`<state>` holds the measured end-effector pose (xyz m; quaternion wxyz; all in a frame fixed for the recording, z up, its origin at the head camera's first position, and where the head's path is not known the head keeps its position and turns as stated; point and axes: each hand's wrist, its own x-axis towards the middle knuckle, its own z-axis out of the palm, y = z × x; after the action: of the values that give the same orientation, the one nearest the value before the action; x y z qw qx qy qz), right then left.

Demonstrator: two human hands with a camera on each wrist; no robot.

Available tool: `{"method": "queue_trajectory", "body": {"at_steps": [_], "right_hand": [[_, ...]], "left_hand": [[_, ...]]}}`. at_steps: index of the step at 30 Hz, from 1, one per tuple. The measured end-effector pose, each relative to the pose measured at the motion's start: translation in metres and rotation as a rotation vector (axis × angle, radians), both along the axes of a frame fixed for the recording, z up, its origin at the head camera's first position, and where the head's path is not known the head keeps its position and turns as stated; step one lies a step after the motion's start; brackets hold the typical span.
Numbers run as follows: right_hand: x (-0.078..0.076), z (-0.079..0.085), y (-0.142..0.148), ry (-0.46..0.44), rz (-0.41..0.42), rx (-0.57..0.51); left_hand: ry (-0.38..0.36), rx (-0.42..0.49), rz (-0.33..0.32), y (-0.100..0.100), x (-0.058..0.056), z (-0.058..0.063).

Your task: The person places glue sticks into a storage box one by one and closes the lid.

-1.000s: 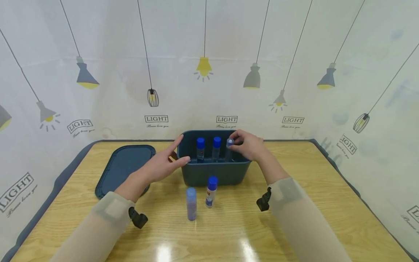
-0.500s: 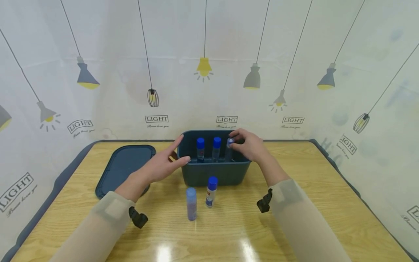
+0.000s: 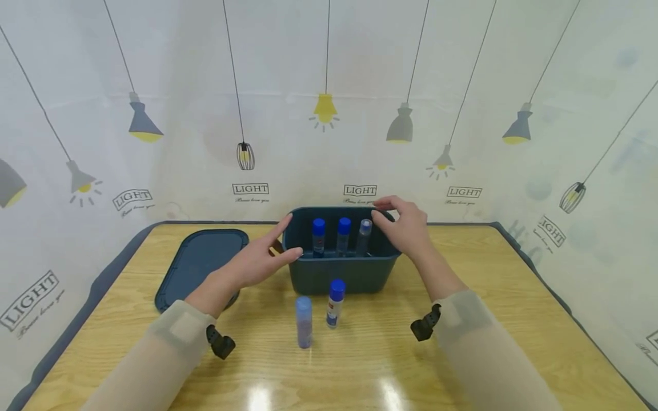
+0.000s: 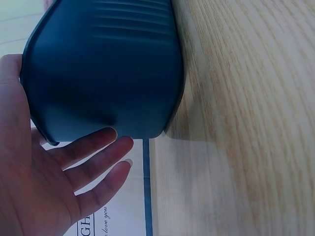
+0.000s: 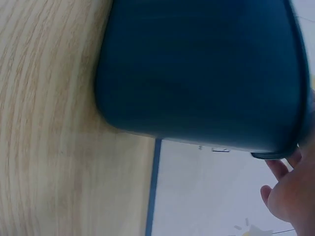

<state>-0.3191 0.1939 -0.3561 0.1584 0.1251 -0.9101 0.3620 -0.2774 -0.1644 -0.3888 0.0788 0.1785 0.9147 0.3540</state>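
A dark blue bin (image 3: 341, 274) stands at the table's back, with three upright glue sticks in it. Two have blue caps, the left glue stick (image 3: 319, 237) and the middle glue stick (image 3: 342, 235); the right glue stick (image 3: 364, 235) has a clear cap. My left hand (image 3: 257, 260) rests at the bin's left end, thumb on the front rim, fingers spread along the outside. Over the right end my right hand (image 3: 406, 228) hovers, holding nothing, apart from the clear-capped stick. In front stand a purplish glue stick (image 3: 304, 322) and a white-labelled glue stick (image 3: 335, 302).
A dark blue lid (image 3: 200, 262) lies flat on the wooden table (image 3: 360, 365), left of the bin. Behind the table hangs a white cloth (image 3: 288, 131) printed with lamps.
My right hand has let go of the clear-capped glue stick and moved up and right toward the bin's right rim. The glue stick stays upright inside. My left hand keeps its place.
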Motion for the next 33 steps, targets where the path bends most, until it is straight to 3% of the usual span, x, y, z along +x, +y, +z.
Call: {"method": "queue_trajectory", "body": {"at_steps": [9,17,26,33], "right_hand": [[0.046,0.017,-0.001,-0.029,0.071,-0.059],[0.086,0.015,-0.007,-0.084,0.161,-0.061],[0.114,0.009,-0.004,-0.109,0.237,-0.053],[0.127,0.0,-0.004,-0.142,0.288,-0.054]], "left_hand": [[0.003,-0.012,-0.001,-0.001,0.0,0.005],[-0.007,-0.008,-0.004,-0.002,-0.001,0.002],[-0.005,-0.002,-0.003,-0.001,0.0,0.002],[-0.003,-0.001,-0.001,0.0,0.0,0.002]]}}
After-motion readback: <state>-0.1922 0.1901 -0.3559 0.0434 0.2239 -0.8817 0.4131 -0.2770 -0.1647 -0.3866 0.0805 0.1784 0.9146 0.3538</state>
